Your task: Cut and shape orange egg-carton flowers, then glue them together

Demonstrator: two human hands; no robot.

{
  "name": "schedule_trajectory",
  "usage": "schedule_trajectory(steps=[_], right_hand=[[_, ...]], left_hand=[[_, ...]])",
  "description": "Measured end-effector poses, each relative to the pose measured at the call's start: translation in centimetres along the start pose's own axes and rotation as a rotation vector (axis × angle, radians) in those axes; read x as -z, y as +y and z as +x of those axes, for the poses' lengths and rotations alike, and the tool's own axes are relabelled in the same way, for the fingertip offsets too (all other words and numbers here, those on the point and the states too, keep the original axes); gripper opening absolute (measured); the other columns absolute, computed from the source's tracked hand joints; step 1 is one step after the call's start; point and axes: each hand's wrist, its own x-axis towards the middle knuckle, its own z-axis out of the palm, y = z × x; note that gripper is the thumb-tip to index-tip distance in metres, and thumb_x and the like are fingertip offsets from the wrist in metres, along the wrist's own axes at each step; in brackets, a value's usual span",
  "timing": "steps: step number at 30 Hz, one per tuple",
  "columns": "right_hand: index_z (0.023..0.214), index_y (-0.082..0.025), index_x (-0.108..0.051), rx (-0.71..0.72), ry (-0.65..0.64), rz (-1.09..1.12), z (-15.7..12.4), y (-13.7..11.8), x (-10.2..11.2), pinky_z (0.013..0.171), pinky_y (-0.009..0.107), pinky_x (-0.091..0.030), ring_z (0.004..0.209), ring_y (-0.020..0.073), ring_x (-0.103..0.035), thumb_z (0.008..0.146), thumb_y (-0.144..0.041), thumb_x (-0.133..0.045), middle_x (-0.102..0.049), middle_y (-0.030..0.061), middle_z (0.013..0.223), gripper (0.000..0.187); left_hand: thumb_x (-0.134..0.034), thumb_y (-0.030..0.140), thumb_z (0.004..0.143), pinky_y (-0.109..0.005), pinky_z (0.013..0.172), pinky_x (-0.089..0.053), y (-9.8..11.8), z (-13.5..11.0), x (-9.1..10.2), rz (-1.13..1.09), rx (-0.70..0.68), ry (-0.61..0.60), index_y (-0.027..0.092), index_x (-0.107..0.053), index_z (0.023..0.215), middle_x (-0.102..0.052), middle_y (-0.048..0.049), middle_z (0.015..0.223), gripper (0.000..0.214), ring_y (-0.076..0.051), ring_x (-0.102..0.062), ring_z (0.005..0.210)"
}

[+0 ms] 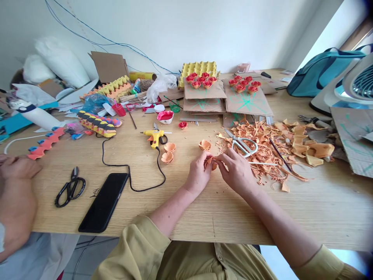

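Both my hands meet over the middle of the table, pinching a small orange egg-carton flower cup (214, 166). My left hand (201, 171) grips it from the left; my right hand (235, 169) has thumb and fingertips closed at its upper edge. Much of the cup is hidden behind fingers. Just beyond them sits an orange petalled cup (204, 145). To the left lie two more orange cups (167, 157), beside a yellow glue gun (155, 137). White-handled scissors (244, 144) rest by my right hand, on a heap of orange carton scraps (264, 146).
Red flowers stand on cardboard pieces (247, 102) at the back, near a red paint dish (165, 117). A black phone (103, 203) and black scissors (70, 187) lie left. Another person's hand (20, 168) rests at far left. A fan (349, 85) stands right.
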Motion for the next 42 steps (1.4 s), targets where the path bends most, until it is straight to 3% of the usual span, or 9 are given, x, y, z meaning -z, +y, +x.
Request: schedule_trajectory(steps=[5, 10, 13, 20, 27, 36, 42], right_hand=[[0.083, -0.020, -0.068, 0.067, -0.022, -0.152, -0.13, -0.08, 0.28, 0.070, 0.031, -0.035, 0.073, 0.0183, -0.051, 0.099, -0.021, -0.046, -0.058, 0.0054, 0.082, 0.027], [0.095, -0.020, -0.069, -0.017, 0.008, 0.049, 0.01, 0.08, 0.01, 0.071, 0.029, -0.038, 0.078, 0.0179, -0.055, 0.100, -0.028, -0.048, -0.059, 0.0059, 0.087, 0.023], [0.091, -0.020, -0.069, -0.019, 0.003, 0.065, 0.07, 0.13, -0.06, 0.071, 0.028, -0.038, 0.077, 0.0179, -0.054, 0.100, -0.026, -0.047, -0.058, 0.0056, 0.086, 0.024], [0.078, -0.021, -0.065, 0.095, -0.034, -0.203, 0.02, -0.01, 0.50, 0.068, 0.032, -0.031, 0.073, 0.0191, -0.049, 0.098, -0.019, -0.047, -0.058, 0.0053, 0.080, 0.027], [0.093, -0.020, -0.067, -0.017, -0.042, -0.019, 0.17, 0.34, -0.22, 0.075, 0.029, -0.038, 0.082, 0.0186, -0.057, 0.101, -0.026, -0.046, -0.061, 0.0060, 0.089, 0.023], [0.076, -0.019, -0.063, 0.073, -0.072, -0.212, 0.06, -0.17, 0.57, 0.068, 0.031, -0.032, 0.073, 0.0176, -0.052, 0.096, -0.018, -0.052, -0.059, 0.0044, 0.081, 0.023], [0.089, -0.018, -0.068, -0.003, -0.060, -0.058, 0.14, 0.19, 0.11, 0.072, 0.028, -0.036, 0.078, 0.0172, -0.055, 0.100, -0.024, -0.047, -0.059, 0.0057, 0.086, 0.024]], left_hand=[[-0.054, 0.017, 0.093, -0.021, 0.062, -0.047, 0.37, 0.05, -0.01, -0.015, 0.015, -0.001, 0.019, -0.056, 0.088, -0.062, 0.0021, 0.072, 0.005, -0.010, -0.059, 0.063], [-0.052, 0.021, 0.095, -0.020, 0.063, -0.047, 0.15, 0.00, -0.09, -0.031, 0.003, 0.037, 0.019, -0.055, 0.090, -0.063, 0.0007, 0.077, 0.006, -0.011, -0.060, 0.066], [-0.052, 0.019, 0.095, -0.020, 0.062, -0.048, 0.03, -0.08, -0.14, -0.046, -0.018, 0.019, 0.019, -0.055, 0.092, -0.063, 0.0010, 0.077, 0.004, -0.010, -0.061, 0.065], [-0.052, 0.019, 0.094, -0.021, 0.062, -0.047, 0.14, -0.23, -0.14, 0.005, 0.003, 0.013, 0.019, -0.056, 0.092, -0.064, 0.0008, 0.073, 0.004, -0.011, -0.060, 0.064], [-0.053, 0.020, 0.094, -0.020, 0.064, -0.048, -0.44, -0.08, -0.29, -0.033, 0.045, 0.031, 0.019, -0.056, 0.095, -0.065, 0.0001, 0.080, 0.003, -0.010, -0.060, 0.067], [-0.056, 0.011, 0.086, -0.020, 0.063, -0.047, -0.12, -0.22, -0.47, -0.034, 0.048, -0.005, 0.019, -0.055, 0.091, -0.065, 0.0011, 0.075, 0.009, -0.011, -0.061, 0.066], [-0.049, 0.015, 0.092, -0.021, 0.064, -0.047, -0.42, -0.19, -0.42, -0.039, 0.066, 0.018, 0.019, -0.055, 0.093, -0.064, 0.0008, 0.075, 0.007, -0.011, -0.060, 0.065]])
